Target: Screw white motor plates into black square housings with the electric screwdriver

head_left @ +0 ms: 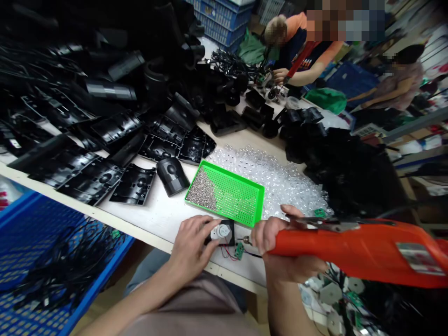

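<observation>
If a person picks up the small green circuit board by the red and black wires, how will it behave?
The small green circuit board will probably feel very light, since it looks tiny. The thin red and black wires look floppy, so it would likely dangle and swing. The joints where they meet the board may be fragile, so pulling seems unwise.

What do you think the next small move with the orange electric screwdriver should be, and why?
I would probably bring the tip of the orange electric screwdriver, held in the right hand, across to the small silver motor. The left hand is already pressing the motor against the black plastic part, and the tip sits just beside it, though I cannot tell whether a screw is on it.
</observation>
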A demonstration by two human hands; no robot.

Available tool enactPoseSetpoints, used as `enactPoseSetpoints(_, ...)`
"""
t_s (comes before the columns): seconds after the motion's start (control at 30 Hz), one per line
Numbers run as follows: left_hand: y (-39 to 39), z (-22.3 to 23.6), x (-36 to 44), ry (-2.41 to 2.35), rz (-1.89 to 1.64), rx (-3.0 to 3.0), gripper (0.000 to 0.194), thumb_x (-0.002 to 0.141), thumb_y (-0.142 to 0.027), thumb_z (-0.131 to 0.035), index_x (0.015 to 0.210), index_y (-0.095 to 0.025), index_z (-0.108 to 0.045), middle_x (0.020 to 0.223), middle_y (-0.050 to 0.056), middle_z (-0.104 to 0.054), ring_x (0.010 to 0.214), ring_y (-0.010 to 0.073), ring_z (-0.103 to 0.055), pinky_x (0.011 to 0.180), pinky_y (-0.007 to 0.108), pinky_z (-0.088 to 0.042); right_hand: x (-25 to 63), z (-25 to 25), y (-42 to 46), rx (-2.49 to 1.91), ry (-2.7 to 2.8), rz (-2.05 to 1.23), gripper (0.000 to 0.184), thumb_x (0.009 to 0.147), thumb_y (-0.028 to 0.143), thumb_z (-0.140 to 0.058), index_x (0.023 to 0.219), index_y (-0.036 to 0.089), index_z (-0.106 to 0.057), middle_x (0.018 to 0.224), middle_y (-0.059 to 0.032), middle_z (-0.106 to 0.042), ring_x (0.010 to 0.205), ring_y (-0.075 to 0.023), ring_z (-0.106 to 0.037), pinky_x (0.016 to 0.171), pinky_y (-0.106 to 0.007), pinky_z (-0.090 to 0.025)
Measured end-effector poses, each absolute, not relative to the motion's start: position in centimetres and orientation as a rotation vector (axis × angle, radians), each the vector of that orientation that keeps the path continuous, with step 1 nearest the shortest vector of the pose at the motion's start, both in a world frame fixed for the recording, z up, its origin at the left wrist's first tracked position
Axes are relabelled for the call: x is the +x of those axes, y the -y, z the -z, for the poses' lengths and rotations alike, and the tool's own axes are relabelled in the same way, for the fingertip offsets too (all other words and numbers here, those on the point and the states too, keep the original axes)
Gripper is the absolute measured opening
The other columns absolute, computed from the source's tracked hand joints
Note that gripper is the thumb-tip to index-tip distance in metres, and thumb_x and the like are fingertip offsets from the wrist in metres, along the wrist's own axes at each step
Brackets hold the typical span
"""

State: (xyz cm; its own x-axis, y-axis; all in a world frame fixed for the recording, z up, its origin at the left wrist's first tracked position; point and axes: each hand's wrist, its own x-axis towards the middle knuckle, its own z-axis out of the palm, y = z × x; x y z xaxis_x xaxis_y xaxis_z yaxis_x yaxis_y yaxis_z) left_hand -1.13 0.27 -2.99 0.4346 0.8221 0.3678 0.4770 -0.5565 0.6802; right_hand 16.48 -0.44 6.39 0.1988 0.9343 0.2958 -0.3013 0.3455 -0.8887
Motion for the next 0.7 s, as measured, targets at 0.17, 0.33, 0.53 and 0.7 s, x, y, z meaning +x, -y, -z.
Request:
enactPoseSetpoints(0.17, -0.8, 3.8, -0.6, -1.089, -0.838, 2.242, 0.048, 0.084, -0.026, -0.064, 0.13, -0.022, -0.05, 0.124, 0.011, -0.058, 0.115, 0.029, -0.053, 0.094, 0.046, -0.043, 16.8, -4.2, -0.6, -0.774, 0.943, -1.016, 0.051, 0.074, 0.065, -0.065, 0.111, 0.031, -0.059, 0.05, 0.0086, -0.047, 0.035, -0.0111, -0.04, 0.038, -0.024, -0.038)
enactPoseSetpoints(0.33, -1.2, 5.1, 0.6, -1.078, -0.825, 2.262, 0.034, 0.088, -0.029, -0.063, 0.121, -0.023, -0.057, 0.118, 0.009, -0.064, 0.109, 0.0269, -0.058, 0.088, 0.043, -0.045, 16.0, -1.8, -1.3, -0.769, 0.894, -1.024, 0.053, 0.071, 0.063, -0.07, 0.108, 0.027, -0.057, 0.052, 0.0081, -0.048, 0.038, -0.0108, -0.04, 0.037, -0.023, -0.036)
enactPoseSetpoints(0.53, -1.3, 5.7, 0.5, -1.081, -0.828, 2.255, 0.026, 0.092, -0.032, -0.059, 0.116, -0.024, -0.061, 0.115, 0.008, -0.067, 0.106, 0.0248, -0.06, 0.087, 0.04, -0.045, 16.1, -1.1, -1.2, -0.841, 0.938, -1.039, 0.059, 0.071, 0.065, -0.068, 0.112, 0.026, -0.053, 0.052, 0.0082, -0.048, 0.038, -0.0114, -0.04, 0.04, -0.025, -0.038)
enactPoseSetpoints(0.7, -1.1, 5.7, 0.6, -1.092, -0.821, 2.241, 0.024, 0.093, -0.032, -0.056, 0.115, -0.023, -0.061, 0.114, 0.007, -0.067, 0.105, 0.0243, -0.059, 0.087, 0.04, -0.045, 16.3, 0.1, -1.0, -0.948, 1.051, -1.096, 0.052, 0.068, 0.07, -0.066, 0.097, 0.028, -0.053, 0.049, 0.0097, -0.045, 0.038, -0.011, -0.039, 0.041, -0.025, -0.038)
